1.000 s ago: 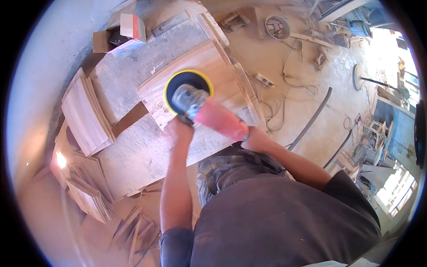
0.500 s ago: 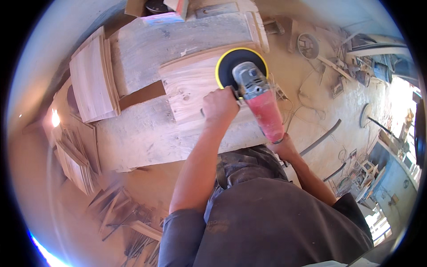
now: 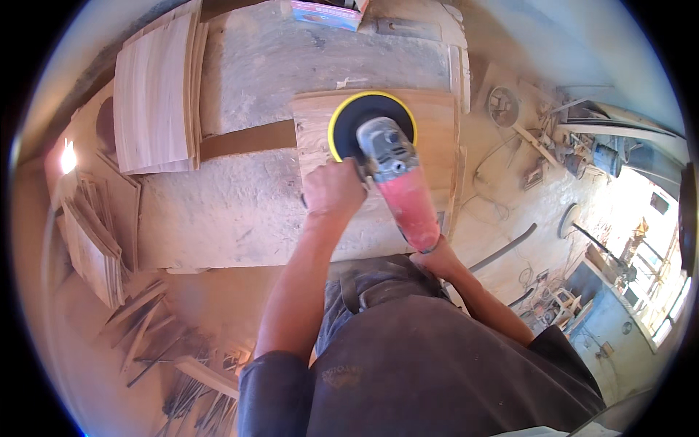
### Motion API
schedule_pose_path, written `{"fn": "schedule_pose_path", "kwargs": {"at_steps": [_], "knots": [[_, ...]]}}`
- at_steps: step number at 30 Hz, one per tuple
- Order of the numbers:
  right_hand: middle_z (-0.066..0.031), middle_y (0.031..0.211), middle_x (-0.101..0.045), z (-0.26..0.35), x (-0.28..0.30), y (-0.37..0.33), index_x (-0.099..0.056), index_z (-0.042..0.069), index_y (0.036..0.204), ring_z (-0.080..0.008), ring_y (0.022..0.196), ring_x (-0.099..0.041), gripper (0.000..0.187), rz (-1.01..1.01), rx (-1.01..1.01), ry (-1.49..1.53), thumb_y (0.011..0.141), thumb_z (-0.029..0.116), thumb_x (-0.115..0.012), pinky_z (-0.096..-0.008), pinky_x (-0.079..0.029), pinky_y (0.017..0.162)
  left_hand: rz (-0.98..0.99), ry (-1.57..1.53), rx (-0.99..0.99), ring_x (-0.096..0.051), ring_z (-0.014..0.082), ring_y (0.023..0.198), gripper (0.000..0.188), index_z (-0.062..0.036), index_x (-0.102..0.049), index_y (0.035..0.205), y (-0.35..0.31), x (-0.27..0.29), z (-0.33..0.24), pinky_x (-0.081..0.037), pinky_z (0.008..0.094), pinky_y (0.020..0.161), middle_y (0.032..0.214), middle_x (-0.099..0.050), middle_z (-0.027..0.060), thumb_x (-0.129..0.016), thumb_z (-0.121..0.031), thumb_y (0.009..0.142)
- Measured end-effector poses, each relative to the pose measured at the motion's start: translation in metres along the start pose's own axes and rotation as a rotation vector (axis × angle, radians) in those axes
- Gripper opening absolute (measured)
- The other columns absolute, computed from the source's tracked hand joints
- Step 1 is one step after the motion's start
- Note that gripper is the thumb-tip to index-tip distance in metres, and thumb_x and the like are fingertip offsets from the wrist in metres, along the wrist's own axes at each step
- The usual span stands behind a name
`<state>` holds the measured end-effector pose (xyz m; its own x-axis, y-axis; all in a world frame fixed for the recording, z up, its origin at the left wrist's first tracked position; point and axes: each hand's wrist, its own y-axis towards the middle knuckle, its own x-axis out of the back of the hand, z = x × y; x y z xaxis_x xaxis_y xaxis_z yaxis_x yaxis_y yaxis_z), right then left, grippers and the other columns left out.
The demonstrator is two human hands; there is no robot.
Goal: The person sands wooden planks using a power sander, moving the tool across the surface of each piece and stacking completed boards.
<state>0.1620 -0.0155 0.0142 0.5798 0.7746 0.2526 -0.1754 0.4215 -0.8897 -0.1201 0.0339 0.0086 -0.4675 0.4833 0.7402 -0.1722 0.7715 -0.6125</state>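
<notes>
A red and grey power sander [image 3: 410,204] with a round black, yellow-rimmed pad [image 3: 342,120] lies over a light wooden panel [image 3: 313,138]. My left hand [image 3: 333,188] is closed around the side handle near the sander's head; the grip is mostly hidden by the fingers. At the rear end of the red body, my right hand [image 3: 437,256] wraps round it, close to my waist. The pad covers the upper middle of the panel. Whether the pad presses fully flat on the wood cannot be made out.
The panel rests on a dusty workbench [image 3: 218,211] with a long slot [image 3: 247,140]. Stacked boards [image 3: 154,95] stand at the left, more panels [image 3: 95,240] below them. A box [image 3: 329,14] sits at the far edge. Wood scraps [image 3: 207,375] and cables [image 3: 484,171] lie on the floor.
The sander has moved left across the panel, from its right edge toward the middle, with both hands still holding it. The whole view has also shifted and turned slightly.
</notes>
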Motion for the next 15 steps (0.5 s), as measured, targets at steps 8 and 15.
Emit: {"fn": "schedule_pose_path", "kwargs": {"at_steps": [8, 15], "knots": [[-0.0045, 0.066, -0.06, 0.046, -0.018, 0.025, -0.064, -0.001, 0.084, -0.0126, 0.06, -0.056, 0.019, 0.022, 0.101, 0.033, 0.074, 0.014, -0.07, -0.0355, -0.048, 0.057, -0.112, -0.053, 0.111, -0.072, 0.0374, 0.09, 0.02, -0.0096, -0.075, 0.094, 0.024, 0.032, 0.041, -0.058, 0.0466, 0.081, 0.095, -0.074, 0.0193, -0.067, -0.021, 0.08], [-0.0038, 0.055, -0.057, 0.056, -0.026, 0.028, -0.057, 0.005, 0.066, -0.0127, 0.042, -0.052, 0.022, 0.007, -0.022, 0.048, 0.078, 0.015, -0.072, -0.0326, -0.041, 0.039, -0.072, -0.032, 0.046, -0.073, 0.0353, 0.092, 0.019, -0.0101, -0.076, 0.094, 0.032, 0.044, 0.051, -0.059, 0.0457, 0.08, 0.096, -0.075, 0.0174, -0.066, -0.019, 0.081]]}}
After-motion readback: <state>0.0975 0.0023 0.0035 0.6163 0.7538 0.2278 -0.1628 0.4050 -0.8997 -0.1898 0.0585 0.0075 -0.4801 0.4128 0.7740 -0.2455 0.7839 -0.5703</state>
